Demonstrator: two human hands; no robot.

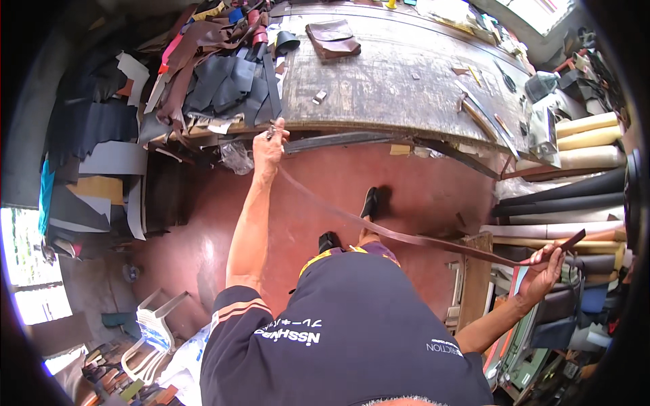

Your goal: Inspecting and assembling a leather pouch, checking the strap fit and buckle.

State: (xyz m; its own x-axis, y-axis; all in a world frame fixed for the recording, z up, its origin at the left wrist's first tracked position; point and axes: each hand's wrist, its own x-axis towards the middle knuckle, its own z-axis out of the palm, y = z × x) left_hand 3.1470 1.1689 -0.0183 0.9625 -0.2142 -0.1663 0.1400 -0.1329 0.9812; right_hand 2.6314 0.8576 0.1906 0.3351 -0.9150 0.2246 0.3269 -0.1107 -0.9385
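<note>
A long brown leather strap [413,239] hangs in a shallow curve between my two hands, above the red floor. My left hand [269,147] is closed around its left end, near the front edge of the workbench [379,88]. Something small and metallic shows at those fingers, perhaps a buckle, too small to make out surely. Far out to the right, my right hand [542,272] grips the strap close to its other end, and a short dark tip sticks out past the fingers.
Leather scraps [223,81] pile up on the bench's left. A brown leather pouch [333,38], a small metal piece [319,97] and a hammer [477,116] lie on the top. Rolls of material [589,139] line the right side; a white plastic chair [154,331] stands behind left.
</note>
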